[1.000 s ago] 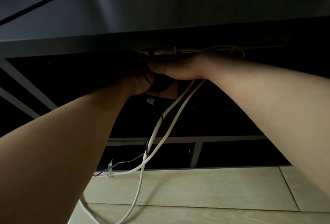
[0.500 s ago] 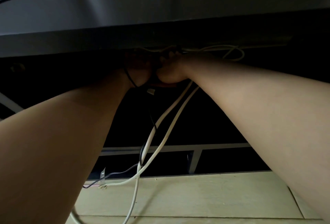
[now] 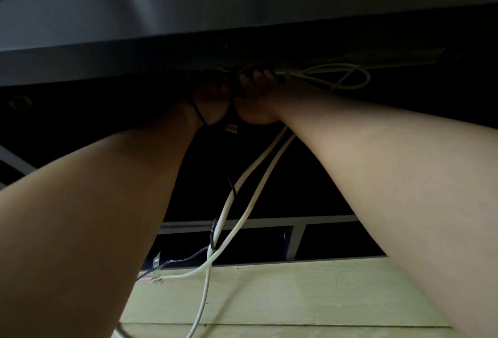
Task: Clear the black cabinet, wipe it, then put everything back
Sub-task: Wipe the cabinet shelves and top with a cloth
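Observation:
Both my arms reach under the top board of the black cabinet (image 3: pixel 242 49) into its dark upper opening. My left hand (image 3: pixel 211 106) and my right hand (image 3: pixel 256 100) sit side by side, fingers curled round a dark object that I cannot make out in the shadow. A thin black cord crosses my left wrist. Two white cables (image 3: pixel 258 170) hang from under my right hand down to the floor. More white cable (image 3: pixel 345 76) lies looped just inside the opening to the right of my hands.
The cabinet's lower shelf has a grey frame (image 3: pixel 296 238) with dark openings. Pale wooden floor (image 3: pixel 296 292) lies in front, with white and thin black cable ends trailing over it at the left.
My hands have pushed deeper and higher under the top board with the dark object. The view has tilted up slightly and the cables hang longer.

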Tool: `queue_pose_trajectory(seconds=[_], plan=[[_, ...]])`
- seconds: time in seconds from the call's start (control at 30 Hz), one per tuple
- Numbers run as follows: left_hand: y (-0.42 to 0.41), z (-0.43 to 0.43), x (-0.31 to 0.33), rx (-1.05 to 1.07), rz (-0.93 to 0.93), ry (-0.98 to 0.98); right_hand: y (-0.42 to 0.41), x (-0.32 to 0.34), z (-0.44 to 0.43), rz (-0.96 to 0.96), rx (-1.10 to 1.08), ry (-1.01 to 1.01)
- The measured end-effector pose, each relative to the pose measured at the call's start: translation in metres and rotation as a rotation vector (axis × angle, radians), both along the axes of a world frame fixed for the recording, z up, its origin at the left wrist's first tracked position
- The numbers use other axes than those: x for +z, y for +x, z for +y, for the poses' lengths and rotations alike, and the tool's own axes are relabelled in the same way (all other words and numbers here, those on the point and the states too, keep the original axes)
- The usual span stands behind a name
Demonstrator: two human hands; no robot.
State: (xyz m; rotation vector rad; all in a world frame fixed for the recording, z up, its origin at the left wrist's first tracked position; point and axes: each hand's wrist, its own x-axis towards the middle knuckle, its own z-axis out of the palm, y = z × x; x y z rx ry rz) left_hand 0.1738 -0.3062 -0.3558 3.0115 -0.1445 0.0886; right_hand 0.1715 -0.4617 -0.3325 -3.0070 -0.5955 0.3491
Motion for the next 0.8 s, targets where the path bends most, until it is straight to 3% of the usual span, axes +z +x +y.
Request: queue_pose_trajectory(seconds=[0.3,0.5,0.67,0.8], plan=[[-0.030,-0.009,0.003,-0.057,0.024,0.086,-0.035,0.016,-0.009,0.006,0.005,-0.039],[-0.045,-0.008,-0.009,0.028,-0.041,-0.088,-0.072,0.028,-0.018,0.002,0.048,-0.065],[-0.041,0.017,-0.053,0.125,0.097,0.072,-0.100,0.034,-0.027,0.099,0.052,-0.061],[-0.098,-0.017,-0.012,0.153,0.113,0.173,-0.118,0.034,-0.030,0.151,0.075,-0.053]])
